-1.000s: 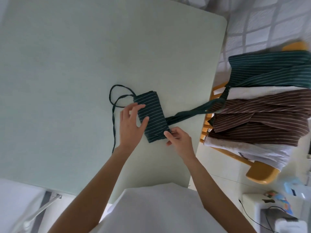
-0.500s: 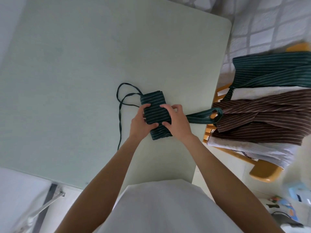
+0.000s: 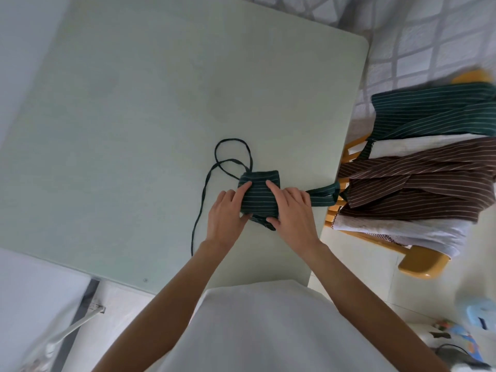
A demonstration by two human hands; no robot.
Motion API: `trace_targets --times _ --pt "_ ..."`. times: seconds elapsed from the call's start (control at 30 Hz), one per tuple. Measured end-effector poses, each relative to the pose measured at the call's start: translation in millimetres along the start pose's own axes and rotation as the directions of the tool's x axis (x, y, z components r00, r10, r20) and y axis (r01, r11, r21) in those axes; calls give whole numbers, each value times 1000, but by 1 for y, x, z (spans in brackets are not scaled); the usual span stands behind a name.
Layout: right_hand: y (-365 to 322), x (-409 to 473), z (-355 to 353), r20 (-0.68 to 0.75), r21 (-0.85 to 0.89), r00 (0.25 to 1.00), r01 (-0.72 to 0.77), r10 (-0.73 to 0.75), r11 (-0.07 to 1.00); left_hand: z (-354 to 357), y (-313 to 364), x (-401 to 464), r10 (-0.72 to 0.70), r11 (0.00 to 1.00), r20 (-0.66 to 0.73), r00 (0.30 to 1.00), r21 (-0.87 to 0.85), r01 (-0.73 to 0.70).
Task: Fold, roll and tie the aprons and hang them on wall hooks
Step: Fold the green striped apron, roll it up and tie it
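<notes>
Head view: a white-clad torso and two bare forearms are seen nearest. Both hands are closed around a rolled green striped apron [image 3: 259, 191] on the pale tabletop [image 3: 134, 130]; the left hand [image 3: 226, 216] grips its left side, the right hand [image 3: 291, 210] its right side, fingers on top and thumbs beneath. A thin tie cord [image 3: 206, 189] is looped on the tabletop to the left. A wide strap [image 3: 323, 194] extends right toward a chair [image 3: 418, 264] stacked with striped aprons [image 3: 416, 181].

Green striped apron [image 3: 259, 193]: now a tighter, shorter roll, gripped by left hand [image 3: 226, 220] and right hand [image 3: 292, 210], no longer pressed flat.
</notes>
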State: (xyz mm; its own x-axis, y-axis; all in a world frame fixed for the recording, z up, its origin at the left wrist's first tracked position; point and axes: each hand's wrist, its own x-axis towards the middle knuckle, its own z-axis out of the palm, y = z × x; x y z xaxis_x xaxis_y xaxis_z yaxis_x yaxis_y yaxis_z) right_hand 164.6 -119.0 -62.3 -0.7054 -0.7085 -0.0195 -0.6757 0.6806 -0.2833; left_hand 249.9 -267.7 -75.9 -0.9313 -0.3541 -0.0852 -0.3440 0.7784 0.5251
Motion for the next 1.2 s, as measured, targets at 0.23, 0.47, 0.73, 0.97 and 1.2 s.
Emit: trace_targets --times 0.23,0.47,0.73,0.97,1.2 --pt "5 -43 19 -21 -105 1000 11 -13 994 19 -14 -28 241 969 -33 970 59 -239" --pt "24 -30 22 110 123 993 31 -45 992 7 -29 -10 298 954 218 929 -94 -284" --pt "17 -13 7 211 395 975 -151 70 906 -4 -26 15 185 976 353 917 -175 -130" --pt "12 11 -59 413 842 758 -529 504 106 -43 0 20 -161 674 215 963 -689 267" --pt "14 9 -63 471 878 615 -394 633 -272 -39 -2 -15 -124 933 291 949 -290 211"
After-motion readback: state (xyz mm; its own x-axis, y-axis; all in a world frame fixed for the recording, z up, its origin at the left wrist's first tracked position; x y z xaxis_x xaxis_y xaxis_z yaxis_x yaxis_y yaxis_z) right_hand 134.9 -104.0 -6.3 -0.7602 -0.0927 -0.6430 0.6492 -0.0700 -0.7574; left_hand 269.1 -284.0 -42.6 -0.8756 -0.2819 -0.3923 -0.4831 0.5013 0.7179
